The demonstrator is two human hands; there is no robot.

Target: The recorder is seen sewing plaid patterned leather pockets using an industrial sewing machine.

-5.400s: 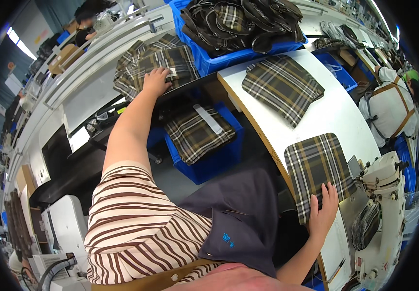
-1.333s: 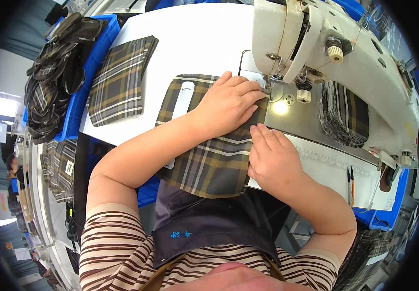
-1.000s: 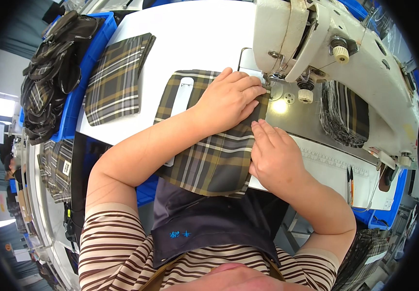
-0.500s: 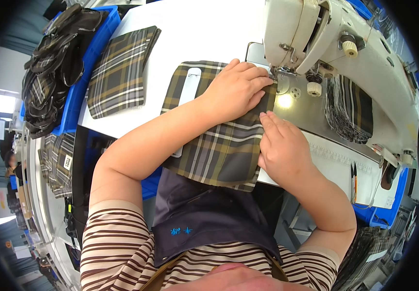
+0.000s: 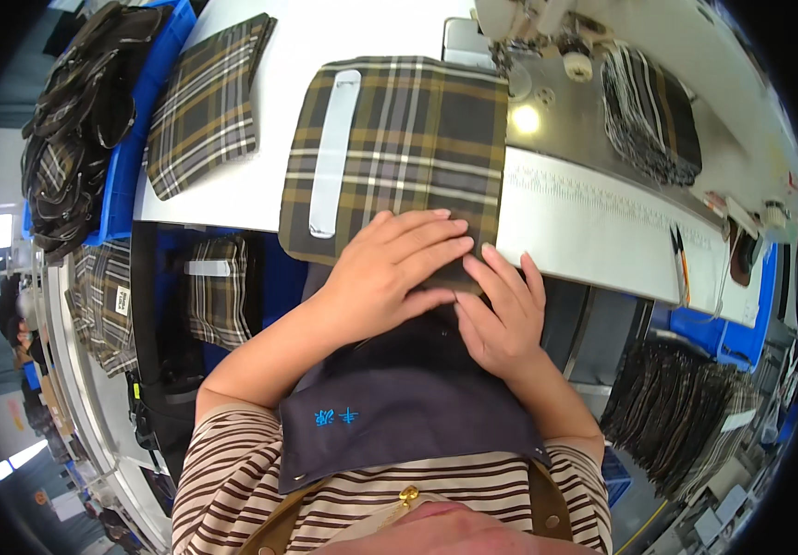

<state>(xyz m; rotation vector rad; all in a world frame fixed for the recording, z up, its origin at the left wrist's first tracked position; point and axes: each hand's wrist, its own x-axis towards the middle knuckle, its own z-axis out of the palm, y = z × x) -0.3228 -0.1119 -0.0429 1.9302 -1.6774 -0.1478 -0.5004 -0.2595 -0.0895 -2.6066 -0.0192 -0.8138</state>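
A plaid fabric panel [image 5: 390, 139] in dark grey, brown and white lies on the white table, its right edge beside the sewing machine's needle area. A long pale strip [image 5: 336, 153] runs along its left side. Flat on the near right part of the panel rests my left hand [image 5: 385, 273], fingers stretched out. At the near right corner is my right hand [image 5: 507, 319], with the corner between its thumb and fingers; the fingertips' exact hold is partly hidden.
The sewing machine [image 5: 639, 37] stands at the upper right, a stack of plaid pieces [image 5: 653, 116] on its metal bed. More plaid panels [image 5: 209, 106] lie left, beside a blue crate [image 5: 126, 199] of dark pieces. Orange-handled snips [image 5: 682, 268] lie at the right.
The panel has shifted away from me, and its near edge now lies closer to the table edge. My left hand has moved from the needle area down to the near right corner, alongside my right hand.
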